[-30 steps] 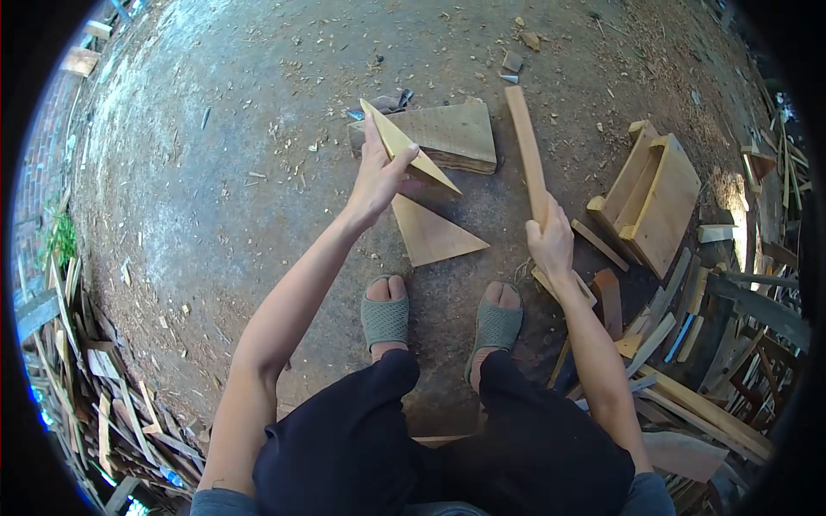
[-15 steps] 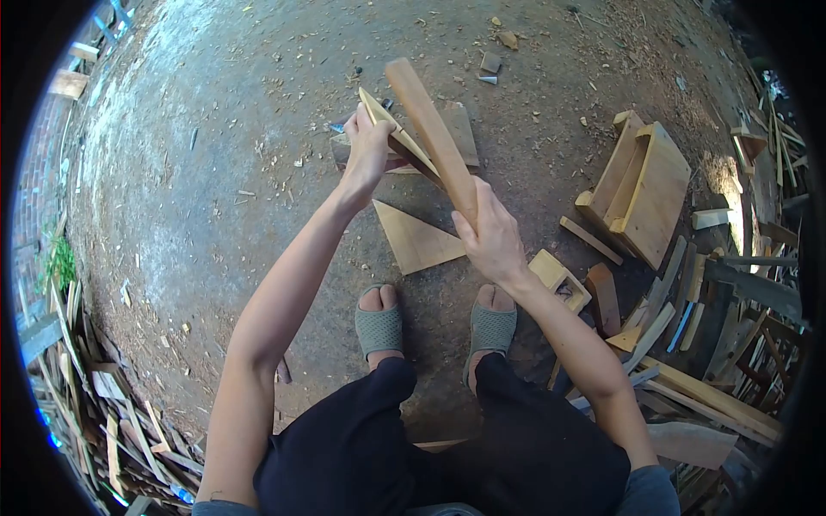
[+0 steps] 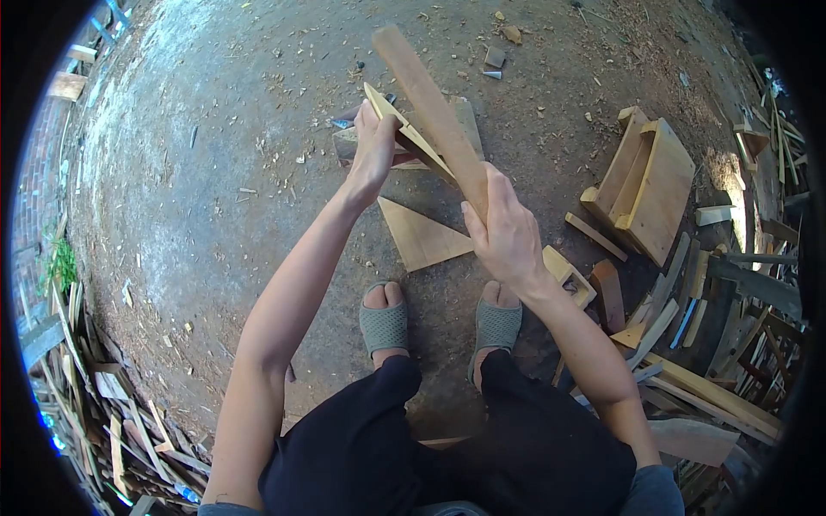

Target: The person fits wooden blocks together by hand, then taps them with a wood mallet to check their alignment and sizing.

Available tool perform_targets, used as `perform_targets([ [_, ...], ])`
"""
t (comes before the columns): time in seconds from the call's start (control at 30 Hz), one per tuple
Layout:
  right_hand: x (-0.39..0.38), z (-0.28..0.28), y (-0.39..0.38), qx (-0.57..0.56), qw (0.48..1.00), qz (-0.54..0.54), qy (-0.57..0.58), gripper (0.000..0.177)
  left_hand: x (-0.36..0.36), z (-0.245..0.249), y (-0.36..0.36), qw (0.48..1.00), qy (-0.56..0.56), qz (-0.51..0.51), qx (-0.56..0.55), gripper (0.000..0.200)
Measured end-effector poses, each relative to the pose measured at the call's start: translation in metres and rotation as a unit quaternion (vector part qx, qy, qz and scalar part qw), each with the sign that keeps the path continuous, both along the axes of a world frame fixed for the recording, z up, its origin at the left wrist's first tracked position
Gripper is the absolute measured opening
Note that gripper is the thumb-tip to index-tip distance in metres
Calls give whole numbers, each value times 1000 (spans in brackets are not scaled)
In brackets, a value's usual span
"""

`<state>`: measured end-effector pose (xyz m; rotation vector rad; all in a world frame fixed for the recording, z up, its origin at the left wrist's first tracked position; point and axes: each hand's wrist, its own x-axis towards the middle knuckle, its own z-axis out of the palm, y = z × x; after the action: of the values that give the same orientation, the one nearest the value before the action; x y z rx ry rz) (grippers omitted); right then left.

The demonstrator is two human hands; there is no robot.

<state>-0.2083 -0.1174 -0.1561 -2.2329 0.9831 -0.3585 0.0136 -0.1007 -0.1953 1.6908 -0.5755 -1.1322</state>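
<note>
My left hand [image 3: 372,156] grips a thin pale wooden board [image 3: 415,140], tilted so that mostly its edge faces me. In my right hand [image 3: 509,234] is the near end of a long flat wooden bar [image 3: 433,99], fingers wrapped round it. The bar slants away to the upper left and overlaps the board's right side in this view. Below the hands, a triangular wooden piece [image 3: 422,236] lies flat on the ground. Beyond them, partly hidden by the board and bar, sits a low wooden block [image 3: 346,148].
To the right stands a wooden box-like piece [image 3: 662,193] with a narrow stick [image 3: 595,236] beside it. A wooden hand plane [image 3: 564,271] lies near my right forearm. Scrap wood [image 3: 680,404] is heaped at right, more offcuts [image 3: 116,430] at left. Shavings dot the ground.
The bar's far end has risen toward the top of the view, and my right hand has shifted slightly right. My left hand still holds the board in nearly the same place.
</note>
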Motion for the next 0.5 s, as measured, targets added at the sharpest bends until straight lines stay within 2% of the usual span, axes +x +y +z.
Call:
perform_targets([
  [0.03, 0, 1, 2, -40, 998, 0, -51, 52, -1, -1, 0, 1000, 15, 0, -12, 28],
  [0.07, -1, 0, 1, -41, 998, 0, -52, 52, -1, -1, -1, 999, 28, 0, -25, 28],
  [0.13, -6, -1, -3, 47, 995, 22, 90, 50, 0, -3, 1, 999, 34, 10, -13, 27],
  [0.27, -13, 10, 0, 20, 997, 16, 77, 49, -1, 3, 4, 997, 79, 2, -10, 27],
  [0.37, -15, 11, 3, -24, 1000, 11, 8, 48, -2, 0, 6, 996, 89, -2, -32, 30],
  [0.43, -16, 6, -5, 23, 989, 40, 143, 49, -1, -1, 5, 995, 92, -4, -30, 33],
  [0.5, -18, 9, 0, 31, 992, 32, 116, 49, -3, 1, 9, 992, 122, 12, -20, 44],
])
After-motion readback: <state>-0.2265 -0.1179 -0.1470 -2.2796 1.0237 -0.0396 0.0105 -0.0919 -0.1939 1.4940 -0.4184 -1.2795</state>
